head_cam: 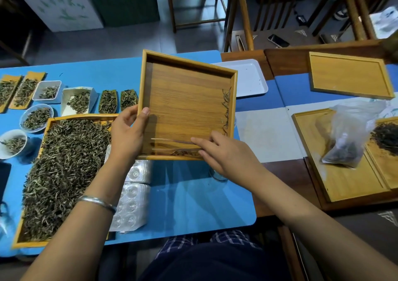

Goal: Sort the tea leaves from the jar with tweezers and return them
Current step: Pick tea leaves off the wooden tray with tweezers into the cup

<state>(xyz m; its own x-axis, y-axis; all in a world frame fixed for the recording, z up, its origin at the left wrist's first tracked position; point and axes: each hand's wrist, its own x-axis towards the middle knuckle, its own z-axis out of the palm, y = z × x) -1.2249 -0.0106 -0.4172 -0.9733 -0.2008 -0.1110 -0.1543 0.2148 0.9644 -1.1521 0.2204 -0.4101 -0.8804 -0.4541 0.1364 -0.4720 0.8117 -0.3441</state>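
Observation:
My left hand grips the left edge of a square bamboo tray and holds it tilted above the blue table. A few tea leaves lie along the tray's right wall and more sit at its near edge. My right hand is at the tray's near right corner, its fingers closed on the end of thin tweezers whose prongs point left across the tray floor. A glass jar stands under the right hand, mostly hidden by it.
A large bamboo tray heaped with tea leaves lies at the left, with small bowls and scoops of leaves behind it. Clear plastic moulds sit by my left wrist. To the right are a white tray, empty bamboo trays and a plastic bag of tea.

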